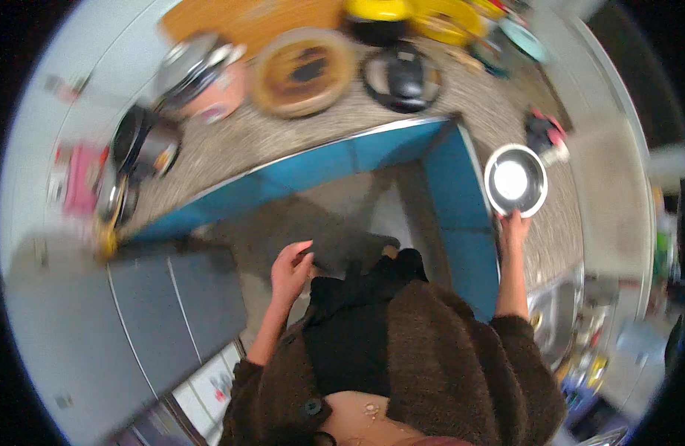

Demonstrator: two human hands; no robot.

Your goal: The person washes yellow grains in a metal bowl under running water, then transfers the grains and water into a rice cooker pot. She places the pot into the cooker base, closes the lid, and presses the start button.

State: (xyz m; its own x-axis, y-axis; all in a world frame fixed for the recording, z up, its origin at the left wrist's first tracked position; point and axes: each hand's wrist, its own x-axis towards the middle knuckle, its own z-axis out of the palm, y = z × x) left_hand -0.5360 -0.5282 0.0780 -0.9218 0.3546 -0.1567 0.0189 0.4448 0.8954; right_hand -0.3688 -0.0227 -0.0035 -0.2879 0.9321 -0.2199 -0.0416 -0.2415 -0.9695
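Note:
My right hand point(514, 229) grips the near rim of a round stainless-steel bowl point(535, 192) at the right-hand counter. Its shiny inside faces up, and no contents show in it. Whether the bowl rests on the counter or is held just above it, I cannot tell. My left hand point(291, 272) hangs in front of my body above the floor. It holds nothing, its fingers loosely bent and the thumb apart from them.
An L-shaped stone-look counter point(225, 146) tops blue cabinets point(469, 223). Along the back stand a blurred pink rice cooker point(217, 92), a stained round board or tray point(303, 75), a black-handled pan lid point(405, 75) and a dark pot point(147, 139). A metal sink point(560, 318) lies at right.

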